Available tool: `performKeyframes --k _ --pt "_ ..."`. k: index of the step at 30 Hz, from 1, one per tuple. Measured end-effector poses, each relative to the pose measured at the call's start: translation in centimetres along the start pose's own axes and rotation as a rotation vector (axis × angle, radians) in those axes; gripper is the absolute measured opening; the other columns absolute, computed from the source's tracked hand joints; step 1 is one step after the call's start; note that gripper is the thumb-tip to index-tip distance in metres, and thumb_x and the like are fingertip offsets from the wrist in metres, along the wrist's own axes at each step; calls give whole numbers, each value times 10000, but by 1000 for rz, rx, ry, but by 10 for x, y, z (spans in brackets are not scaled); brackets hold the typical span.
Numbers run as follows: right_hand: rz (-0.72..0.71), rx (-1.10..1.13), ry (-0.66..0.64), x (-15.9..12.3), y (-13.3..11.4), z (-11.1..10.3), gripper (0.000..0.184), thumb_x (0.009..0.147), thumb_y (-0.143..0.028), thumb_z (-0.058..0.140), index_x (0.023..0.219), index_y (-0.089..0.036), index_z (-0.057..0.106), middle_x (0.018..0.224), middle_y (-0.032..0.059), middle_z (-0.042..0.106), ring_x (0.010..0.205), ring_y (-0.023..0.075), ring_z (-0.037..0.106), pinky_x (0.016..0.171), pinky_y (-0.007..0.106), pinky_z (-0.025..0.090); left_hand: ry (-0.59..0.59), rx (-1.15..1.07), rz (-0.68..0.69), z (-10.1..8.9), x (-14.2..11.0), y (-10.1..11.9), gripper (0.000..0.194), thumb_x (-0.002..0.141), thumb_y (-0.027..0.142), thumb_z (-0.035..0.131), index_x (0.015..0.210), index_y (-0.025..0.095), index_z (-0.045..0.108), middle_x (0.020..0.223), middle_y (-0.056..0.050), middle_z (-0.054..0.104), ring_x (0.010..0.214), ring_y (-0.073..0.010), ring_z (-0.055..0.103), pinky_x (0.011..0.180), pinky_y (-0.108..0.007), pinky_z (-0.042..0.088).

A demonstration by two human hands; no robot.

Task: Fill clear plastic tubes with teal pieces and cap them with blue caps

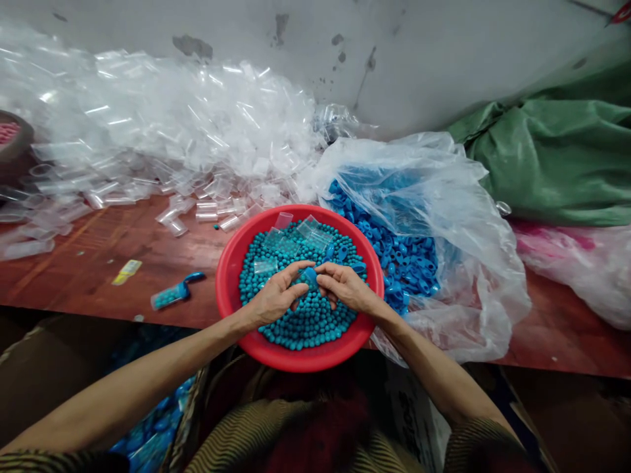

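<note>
From the head view, here we are: both my hands meet over the red basin (227, 279), fingertips nearly together. My left hand (283, 292) and my right hand (341, 286) pinch a small blue piece (309, 277) between them, right above the turquoise beads (300, 332); my fingers cover part of it, so I can't tell its full shape. Clear tubes (315, 232) lie on the beads at the far side of the basin, and a few blue caps (341, 253) sit just beyond my right hand. Over on the left, a bead-filled tube (168, 296) lies on the worktop (118, 230), its blue lid swung open, with a yellow packet (127, 271) near it. Behind, there's a great heap of empty tubes (197, 125)! And to the right, a clear plastic bag (473, 197) spills a pile of blue caps (409, 266) beside the basin.
</note>
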State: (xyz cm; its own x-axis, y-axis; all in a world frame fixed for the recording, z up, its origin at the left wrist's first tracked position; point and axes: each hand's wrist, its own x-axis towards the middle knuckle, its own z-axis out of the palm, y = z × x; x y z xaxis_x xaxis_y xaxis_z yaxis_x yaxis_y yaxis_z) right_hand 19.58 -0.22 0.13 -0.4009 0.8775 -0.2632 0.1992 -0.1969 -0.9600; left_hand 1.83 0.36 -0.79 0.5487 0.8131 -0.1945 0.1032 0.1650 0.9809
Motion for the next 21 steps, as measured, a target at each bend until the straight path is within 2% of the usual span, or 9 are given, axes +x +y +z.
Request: performKeyframes --k 3,6,8,11,13,15,17,19,21 --pt "-56 -44 98 1 7 9 190 844 -362 476 955 -209 495 579 -84 443 363 62 400 346 194 364 83 50 6 2 0 -1 376 805 280 486 1170 193 451 718 48 439 439 -40 363 406 -190 341" --pt "-153 -163 232 2 11 14 205 851 -373 480 963 -209 528 604 -68 440 426 66 400 408 199 360 157 143 40 2 -1 1 325 807 255 478 1126 192 487 697 46 433 474 -49 347 430 -186 328" --pt "-151 -172 216 4 11 13 198 835 -371 498 931 -201 532 594 -67 437 445 71 392 428 203 356 172 167 55 2 -2 3 321 807 245 480 1124 194 496 697 44 437 487 -50 350 441 -183 329" --pt "-59 -84 100 4 7 12 201 836 -373 469 925 -197 509 552 -83 412 395 73 361 397 209 327 142 96 29 2 -3 3 374 811 264 475 1180 199 464 701 46 440 448 -42 351 412 -185 321" --pt "-98 -136 151 2 6 15 205 855 -367 447 928 -191 521 558 -79 418 415 74 372 425 213 329 133 59 24 3 -3 2 385 813 284 479 1188 199 465 684 53 425 426 -39 346 397 -187 315" --pt "-206 -279 257 -1 4 19 200 871 -344 443 915 -181 550 583 -63 440 476 78 399 491 220 342 178 85 55 3 -3 1 339 803 282 502 1129 189 511 658 57 410 435 -38 345 410 -183 320" --pt "-274 -386 298 -2 1 19 194 879 -317 443 905 -174 570 616 -46 470 538 84 427 549 229 354 227 99 81 3 -2 2 294 790 279 530 1067 182 539 642 61 408 443 -34 349 421 -176 326" --pt "-260 -364 217 -1 -3 15 191 870 -313 452 923 -176 574 633 -44 484 542 82 439 545 228 364 216 21 47 1 -1 4 319 790 315 536 1082 191 512 624 71 416 415 -33 367 395 -171 320" --pt "-175 -233 79 2 -8 7 209 842 -324 478 965 -179 564 625 -55 478 490 71 431 488 217 367 173 -83 -13 -2 0 5 377 795 371 530 1125 202 460 606 80 439 369 -40 394 347 -165 294"
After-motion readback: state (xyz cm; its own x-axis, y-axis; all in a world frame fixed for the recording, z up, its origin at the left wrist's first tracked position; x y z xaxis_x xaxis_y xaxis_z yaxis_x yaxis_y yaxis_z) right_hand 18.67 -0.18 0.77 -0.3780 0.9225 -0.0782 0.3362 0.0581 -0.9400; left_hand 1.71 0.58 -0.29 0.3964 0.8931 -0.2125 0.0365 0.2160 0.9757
